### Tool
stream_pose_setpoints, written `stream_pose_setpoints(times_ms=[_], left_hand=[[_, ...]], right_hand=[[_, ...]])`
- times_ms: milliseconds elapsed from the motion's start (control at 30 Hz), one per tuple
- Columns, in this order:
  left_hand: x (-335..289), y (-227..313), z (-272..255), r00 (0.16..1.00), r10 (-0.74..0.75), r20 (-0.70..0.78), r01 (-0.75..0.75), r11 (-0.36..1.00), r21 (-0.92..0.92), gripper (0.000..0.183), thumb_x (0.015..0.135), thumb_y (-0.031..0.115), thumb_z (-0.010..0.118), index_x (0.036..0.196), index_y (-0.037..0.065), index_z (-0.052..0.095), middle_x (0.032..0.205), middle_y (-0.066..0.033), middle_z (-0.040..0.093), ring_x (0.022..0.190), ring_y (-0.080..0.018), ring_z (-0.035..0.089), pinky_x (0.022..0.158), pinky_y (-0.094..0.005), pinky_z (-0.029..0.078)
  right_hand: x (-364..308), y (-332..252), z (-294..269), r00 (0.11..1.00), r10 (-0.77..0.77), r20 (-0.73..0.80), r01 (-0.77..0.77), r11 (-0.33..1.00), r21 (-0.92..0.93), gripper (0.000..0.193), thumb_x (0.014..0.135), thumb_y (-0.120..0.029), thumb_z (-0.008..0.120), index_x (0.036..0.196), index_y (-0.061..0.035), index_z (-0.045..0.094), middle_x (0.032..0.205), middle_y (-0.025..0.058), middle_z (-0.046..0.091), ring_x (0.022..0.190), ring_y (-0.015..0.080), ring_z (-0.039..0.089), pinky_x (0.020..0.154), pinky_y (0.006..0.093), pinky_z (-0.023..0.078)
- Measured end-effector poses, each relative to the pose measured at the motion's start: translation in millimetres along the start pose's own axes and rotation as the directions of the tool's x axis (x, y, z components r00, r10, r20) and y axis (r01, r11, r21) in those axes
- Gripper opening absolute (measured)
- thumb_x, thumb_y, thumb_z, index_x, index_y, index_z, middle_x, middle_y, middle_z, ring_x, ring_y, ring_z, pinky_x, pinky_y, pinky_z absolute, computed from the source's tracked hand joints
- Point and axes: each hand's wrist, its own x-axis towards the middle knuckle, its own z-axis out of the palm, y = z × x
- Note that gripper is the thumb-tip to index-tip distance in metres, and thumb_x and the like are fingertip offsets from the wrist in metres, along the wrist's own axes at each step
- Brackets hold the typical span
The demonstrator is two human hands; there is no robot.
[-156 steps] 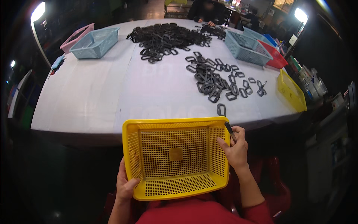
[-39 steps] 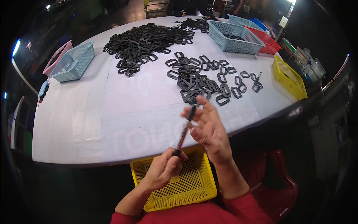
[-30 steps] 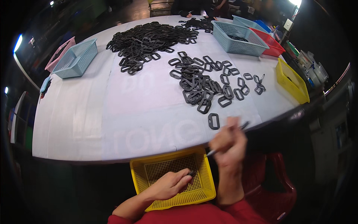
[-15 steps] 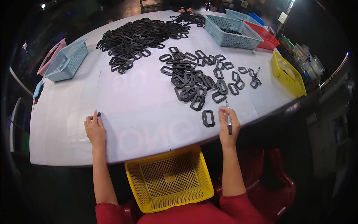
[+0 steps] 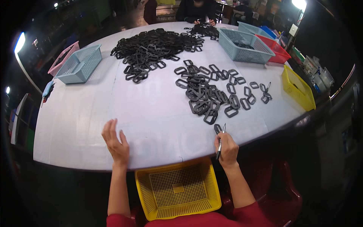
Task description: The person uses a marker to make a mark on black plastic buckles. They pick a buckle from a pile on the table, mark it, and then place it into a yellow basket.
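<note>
My left hand (image 5: pixel 116 143) is over the near left part of the white-covered table, fingers apart, with nothing visible in it. In my right hand (image 5: pixel 227 148) is a slim pen-like tool (image 5: pixel 219 150) with a pointed silver tip and a black end. The fingers of that hand are at the near end of a single black oblong ring (image 5: pixel 217 128); whether they grip it too I cannot tell. Just beyond lies a loose pile of similar black rings (image 5: pixel 204 94). A second pen-like tool (image 5: pixel 268 87) rests among a few rings at the right.
A yellow basket (image 5: pixel 140 189) sits at my lap below the table edge. A larger ring heap (image 5: pixel 155 45) lies farther back. Blue baskets (image 5: pixel 81 68) (image 5: pixel 249 55), a red basket (image 5: pixel 281 55) and a yellow basket (image 5: pixel 298 92) line the sides. Another person (image 5: pixel 193 11) works at the far edge.
My left hand has moved right and its fingers have spread; the small black piece at its fingertips no longer shows. My right hand has moved to the single ring. The view has tilted up.
</note>
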Motion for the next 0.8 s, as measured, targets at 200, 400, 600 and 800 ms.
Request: stream_pose_setpoints(times_ms=[200,400,600,800], left_hand=[[-43.4,116.9,28.3,0.871,0.417,0.26,-0.279,0.856,-0.435,0.054,0.069,-0.001,0.065,0.12,0.0,0.048,0.122,-0.0167,0.045,0.116,-0.0337,0.043,0.097,-0.0415,0.038],[-37.0,123.8,26.0,0.881,0.416,0.224,-0.273,0.835,-0.478,0.06,0.066,0.001,0.066,0.122,-0.001,0.046,0.122,-0.0144,0.048,0.112,-0.0306,0.048,0.093,-0.037,0.043],[-37.9,106.4,10.0,0.898,0.352,0.264,-0.19,0.851,-0.489,0.062,0.064,-0.001,0.068,0.122,0.001,0.047,0.119,-0.0129,0.05,0.101,-0.0274,0.056,0.08,-0.0332,0.051],[-40.6,98.3,7.2,0.92,0.137,0.366,0.087,0.842,-0.532,0.065,0.067,0.001,0.069,0.127,0.01,0.045,0.117,-0.0115,0.052,0.096,-0.0265,0.058,0.076,-0.0332,0.052]], right_hand=[[9.8,-36.5,0.6,0.996,0.085,-0.027,-0.074,0.958,0.277,0.018,0.072,0.007,0.061,0.085,-0.0023,0.051,0.071,0.0122,0.058,0.059,0.0297,0.059,0.053,0.0346,0.046],[26.2,-84.8,-13.9,0.996,0.072,0.057,-0.091,0.864,0.495,0.013,0.078,0.001,0.062,0.085,-0.0029,0.053,0.071,0.0096,0.058,0.054,0.0233,0.057,0.049,0.0309,0.045],[24.4,-98.5,2.1,0.99,-0.025,0.138,-0.056,0.83,0.555,0.011,0.079,-0.001,0.062,0.085,-0.004,0.053,0.068,0.0078,0.058,0.051,0.0154,0.054,0.048,0.0284,0.043],[25.8,-115.4,9.3,0.965,0.159,0.207,-0.261,0.589,0.765,0.019,0.077,0.003,0.063,0.091,-0.0015,0.051,0.094,0.0093,0.064,0.068,0.0134,0.063,0.06,0.0242,0.05]])
